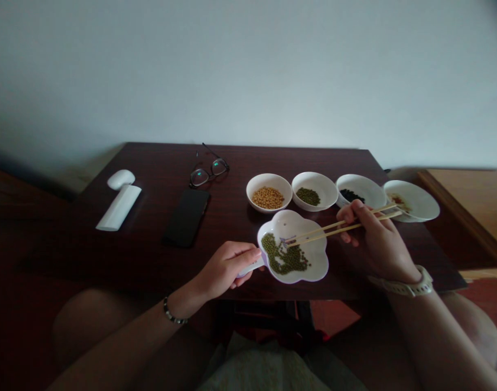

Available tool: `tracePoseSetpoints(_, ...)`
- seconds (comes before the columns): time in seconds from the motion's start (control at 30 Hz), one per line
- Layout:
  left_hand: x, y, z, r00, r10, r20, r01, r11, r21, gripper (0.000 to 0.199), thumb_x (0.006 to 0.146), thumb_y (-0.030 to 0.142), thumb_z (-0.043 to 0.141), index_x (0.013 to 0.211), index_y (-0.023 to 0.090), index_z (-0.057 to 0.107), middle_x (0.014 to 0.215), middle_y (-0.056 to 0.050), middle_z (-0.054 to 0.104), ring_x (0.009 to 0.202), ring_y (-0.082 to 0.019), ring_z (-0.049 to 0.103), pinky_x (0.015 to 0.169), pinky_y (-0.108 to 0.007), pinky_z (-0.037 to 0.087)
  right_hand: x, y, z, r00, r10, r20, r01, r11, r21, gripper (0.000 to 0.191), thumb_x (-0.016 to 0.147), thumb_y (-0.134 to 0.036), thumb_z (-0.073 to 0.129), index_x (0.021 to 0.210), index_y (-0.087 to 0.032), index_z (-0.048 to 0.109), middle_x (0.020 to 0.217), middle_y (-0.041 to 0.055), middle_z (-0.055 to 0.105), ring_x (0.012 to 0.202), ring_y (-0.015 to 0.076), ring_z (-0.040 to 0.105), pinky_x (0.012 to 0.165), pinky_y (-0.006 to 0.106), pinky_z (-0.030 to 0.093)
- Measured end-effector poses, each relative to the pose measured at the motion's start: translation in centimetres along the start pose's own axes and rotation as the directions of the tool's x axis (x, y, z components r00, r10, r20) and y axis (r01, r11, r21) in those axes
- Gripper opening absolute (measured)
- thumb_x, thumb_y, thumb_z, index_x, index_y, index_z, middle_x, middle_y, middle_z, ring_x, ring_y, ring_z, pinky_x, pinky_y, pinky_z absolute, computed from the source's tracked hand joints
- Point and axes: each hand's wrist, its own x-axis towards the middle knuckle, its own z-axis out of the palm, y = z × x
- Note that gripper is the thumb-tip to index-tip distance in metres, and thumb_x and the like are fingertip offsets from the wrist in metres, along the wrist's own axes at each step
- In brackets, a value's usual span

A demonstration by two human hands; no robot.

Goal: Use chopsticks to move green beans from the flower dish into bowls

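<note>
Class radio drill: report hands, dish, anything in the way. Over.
Left hand gripping flower-shaped dish by handle. Right hand holding chopsticks at small green beans in dish, contact unclear. White bowls beyond dish; nothing seen blocking chopsticks.

Left hand (230,265): fingers closed round the handle (250,267) of a white flower-shaped dish (316,263)
Dish contents: green beans (289,262), mostly toward the handle side
Right hand (376,236): holding chopsticks (338,231), tips over the dish
Bowls (327,190): four white, in a row, with yellow beans (268,197), more green beans (308,196), dark beans (350,195), mixed bits (400,203)
Desk (158,163), left: phone (186,218), eyeglasses (209,177), white case (119,208)
</note>
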Motion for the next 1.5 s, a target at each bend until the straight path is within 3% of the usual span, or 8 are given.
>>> tracePoseSetpoints(0.17, 0.01, 0.05, 0.0, 1.0, 0.001, 0.003, -0.001, 1.0, 0.011, 0.051, 0.116, 0.058, 0.062, 0.093, 0.014, 0.075, 0.054, 0.005, 0.053, 0.041, -0.008, 0.038, 0.042, -0.022, 0.023, -0.06, -0.12, 0.07, 1.0, -0.02, -0.023, 0.02, 0.999, 0.025, 0.049, 0.108, -0.063, 0.08, 0.083, -0.023, 0.069, 0.076, 0.0009, 0.061, 0.055, 0.0108, 0.05, 0.047, 0.026, 0.038)
tracePoseSetpoints(0.43, 0.18, 0.47, 0.28, 1.0, -0.008, 0.006, 0.008, 1.0, 0.016, 0.052, 0.115, 0.059, 0.061, 0.093, 0.014, 0.074, 0.053, 0.005, 0.053, 0.041, -0.009, 0.038, 0.042, -0.022, 0.023, -0.27, 0.27, 0.66, 0.998, -0.042, 0.043, 0.043, 0.999, -0.013, 0.049, 0.108, -0.07, 0.077, 0.084, -0.027, 0.069, 0.073, 0.0041, 0.064, 0.058, 0.0187, 0.056, 0.049, 0.033, 0.046)
tracePoseSetpoints(0.77, -0.04, 0.34, 0.11, 1.0, -0.021, -0.007, 0.022, 0.999, 0.032, 0.052, 0.114, 0.061, 0.062, 0.093, 0.014, 0.074, 0.055, 0.005, 0.053, 0.041, -0.009, 0.039, 0.043, -0.022, 0.025, -0.13, 0.08, 0.43, 0.999, -0.031, -0.018, 0.032, 0.996, 0.087, 0.046, 0.112, -0.058, 0.077, 0.082, -0.024, 0.068, 0.075, 0.0012, 0.059, 0.058, 0.0129, 0.05, 0.051, 0.027, 0.045)
tracePoseSetpoints(0.9, -0.06, 0.26, 0.12, 1.0, -0.015, -0.006, 0.015, 1.0, 0.015, 0.052, 0.114, 0.06, 0.063, 0.093, 0.014, 0.074, 0.054, 0.005, 0.053, 0.041, -0.009, 0.038, 0.042, -0.022, 0.024, -0.05, -0.01, 0.2, 1.0, -0.023, -0.019, 0.025, 0.996, 0.087, 0.047, 0.109, -0.058, 0.081, 0.082, -0.023, 0.068, 0.08, 0.0007, 0.06, 0.055, 0.0104, 0.049, 0.046, 0.026, 0.038)
tracePoseSetpoints(1.2, 0.18, 0.32, 0.34, 1.0, -0.016, -0.005, 0.016, 1.0, 0.024, 0.053, 0.114, 0.061, 0.062, 0.093, 0.014, 0.074, 0.054, 0.005, 0.053, 0.041, -0.009, 0.039, 0.042, -0.022, 0.024, -0.14, 0.31, 0.53, 0.997, 0.019, 0.076, -0.023, 0.999, 0.049, 0.044, 0.111, -0.059, 0.077, 0.084, -0.025, 0.071, 0.08, 0.0034, 0.065, 0.06, 0.015, 0.054, 0.05, 0.029, 0.044)
tracePoseSetpoints(1.5, 0.11, 0.43, 0.36, 1.0, -0.012, -0.005, 0.012, 1.0, 0.023, 0.054, 0.114, 0.062, 0.062, 0.093, 0.014, 0.075, 0.053, 0.005, 0.052, 0.041, -0.009, 0.038, 0.042, -0.022, 0.024, -0.23, 0.28, 0.69, 0.999, -0.007, 0.036, 0.005, 0.998, 0.056, 0.045, 0.112, -0.058, 0.076, 0.082, -0.025, 0.07, 0.077, 0.0031, 0.062, 0.06, 0.0148, 0.051, 0.051, 0.029, 0.043)
